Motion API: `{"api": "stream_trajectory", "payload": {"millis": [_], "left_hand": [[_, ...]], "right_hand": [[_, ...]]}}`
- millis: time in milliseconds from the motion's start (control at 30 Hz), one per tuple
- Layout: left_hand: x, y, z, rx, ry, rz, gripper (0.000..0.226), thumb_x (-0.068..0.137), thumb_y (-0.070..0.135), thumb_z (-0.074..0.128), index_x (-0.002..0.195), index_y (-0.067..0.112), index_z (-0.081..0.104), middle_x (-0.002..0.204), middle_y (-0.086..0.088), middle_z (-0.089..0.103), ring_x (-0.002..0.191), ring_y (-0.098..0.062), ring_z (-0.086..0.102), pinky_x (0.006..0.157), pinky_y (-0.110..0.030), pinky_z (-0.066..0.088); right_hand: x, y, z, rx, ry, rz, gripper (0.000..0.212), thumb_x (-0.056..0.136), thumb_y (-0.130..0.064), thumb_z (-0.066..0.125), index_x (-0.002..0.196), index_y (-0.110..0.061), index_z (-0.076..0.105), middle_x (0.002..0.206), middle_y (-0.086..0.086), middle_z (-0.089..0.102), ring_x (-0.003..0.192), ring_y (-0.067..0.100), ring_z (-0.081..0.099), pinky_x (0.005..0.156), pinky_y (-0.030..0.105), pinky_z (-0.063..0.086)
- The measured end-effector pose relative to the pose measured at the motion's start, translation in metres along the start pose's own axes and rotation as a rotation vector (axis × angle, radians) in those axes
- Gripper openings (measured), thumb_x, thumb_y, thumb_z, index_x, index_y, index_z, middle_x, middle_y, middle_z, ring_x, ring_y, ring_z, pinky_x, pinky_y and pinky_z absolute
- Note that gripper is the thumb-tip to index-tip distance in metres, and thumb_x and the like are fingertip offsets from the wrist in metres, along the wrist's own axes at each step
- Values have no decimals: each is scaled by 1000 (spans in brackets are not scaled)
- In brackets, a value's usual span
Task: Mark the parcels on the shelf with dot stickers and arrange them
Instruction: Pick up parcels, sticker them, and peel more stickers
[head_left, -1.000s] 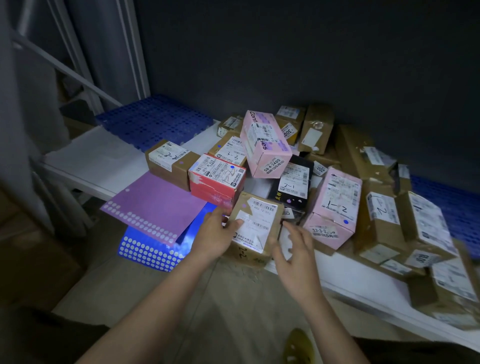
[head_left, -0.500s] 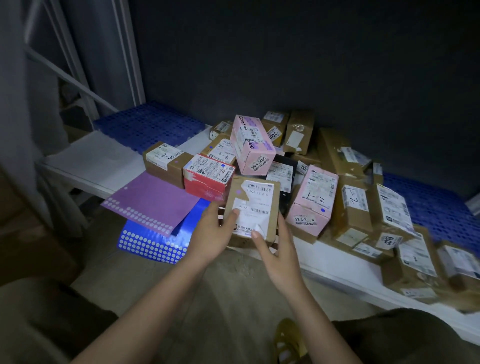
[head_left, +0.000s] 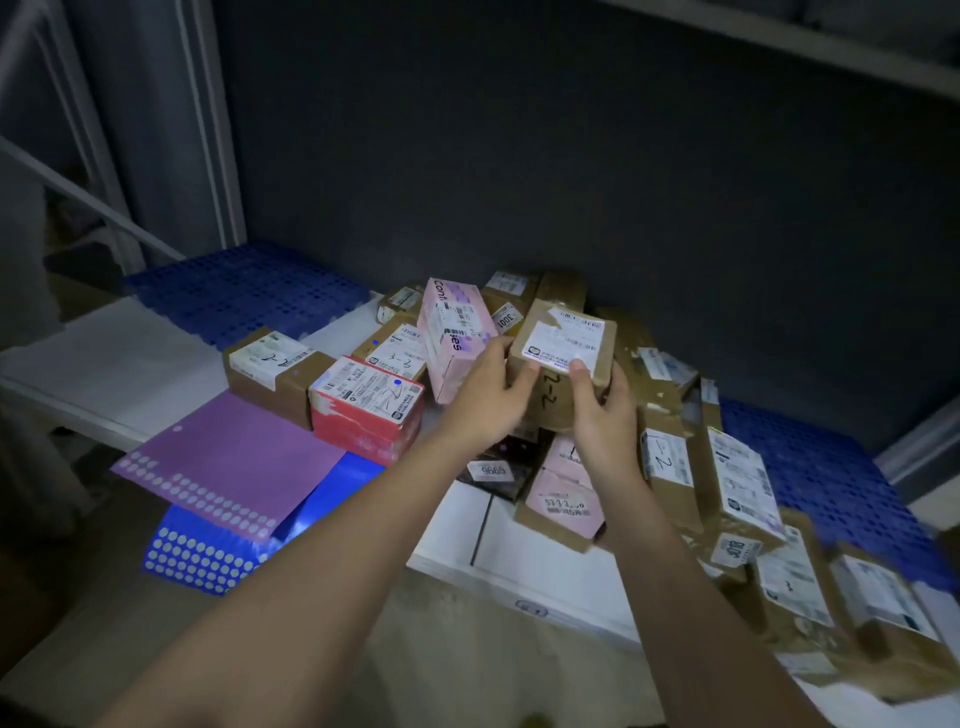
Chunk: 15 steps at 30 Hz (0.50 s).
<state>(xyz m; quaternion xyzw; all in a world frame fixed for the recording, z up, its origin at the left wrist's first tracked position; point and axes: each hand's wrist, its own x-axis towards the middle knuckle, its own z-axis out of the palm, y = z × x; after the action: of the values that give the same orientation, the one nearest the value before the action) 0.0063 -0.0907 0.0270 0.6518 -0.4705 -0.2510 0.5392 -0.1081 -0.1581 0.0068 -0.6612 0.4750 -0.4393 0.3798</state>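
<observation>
Both grips clamp one brown parcel (head_left: 563, 345) — left hand (head_left: 491, 395) and right hand (head_left: 602, 405) at its sides, thumbs on its label.

Both hands, left hand (head_left: 488, 395) and right hand (head_left: 602, 410), grip a brown parcel (head_left: 563, 345) above the heaped shelf (head_left: 545, 561).

A: Type of place?
B: Parcel storeroom. Metal shelf (head_left: 545, 582), blue plastic grid mats (head_left: 244, 291), heap of labelled cardboard parcels (head_left: 670, 467), hand-numbered, and dot-sticker sheets (head_left: 228, 467) at the shelf edge.
</observation>
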Motion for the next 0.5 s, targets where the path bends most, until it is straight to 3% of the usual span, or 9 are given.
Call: {"api": "stream_trajectory", "payload": {"millis": [100, 167, 300, 433, 500], "left_hand": [[26, -14, 2, 263, 70, -12, 41, 100, 33, 37, 140, 24, 38, 148, -1, 33, 137, -20, 22, 110, -37, 24], [40, -23, -5, 317, 93, -75, 43, 99, 25, 36, 142, 28, 37, 155, 0, 18, 142, -22, 8, 115, -43, 14], [58, -44, -20, 469, 21, -164, 77, 86, 16, 53, 149, 38, 15, 159, 0, -7, 145, -30, -10, 116, -53, 4], [65, -61, -25, 590, 24, -167, 69, 80, 21, 59, 142, 27, 30, 157, -6, -1, 144, -33, -7, 116, -54, 6], [68, -64, -22, 636, 51, -159, 63, 80, 22, 60, 137, 23, 35, 155, -8, 3, 143, -34, -5, 115, -54, 7]], "right_hand": [[24, 6, 9, -45, -37, 44, 51, 90, -57, 48, 133, -31, 46, 129, -1, 54, 117, 19, 52, 102, 45, 43], [33, 10, 16, -46, -73, 65, 50, 92, -56, 46, 135, -29, 45, 130, 0, 53, 120, 20, 50, 103, 43, 41], [35, 15, 26, 33, -144, 167, 51, 95, -50, 46, 141, -28, 39, 131, -2, 51, 116, 16, 50, 91, 31, 41], [34, 21, 28, -48, -169, 113, 50, 98, -40, 48, 144, -30, 34, 124, -9, 48, 106, 8, 46, 83, 27, 42], [40, 23, 29, -149, -166, 42, 49, 96, -38, 52, 142, -35, 35, 117, -15, 49, 105, 7, 52, 83, 29, 50]]}}
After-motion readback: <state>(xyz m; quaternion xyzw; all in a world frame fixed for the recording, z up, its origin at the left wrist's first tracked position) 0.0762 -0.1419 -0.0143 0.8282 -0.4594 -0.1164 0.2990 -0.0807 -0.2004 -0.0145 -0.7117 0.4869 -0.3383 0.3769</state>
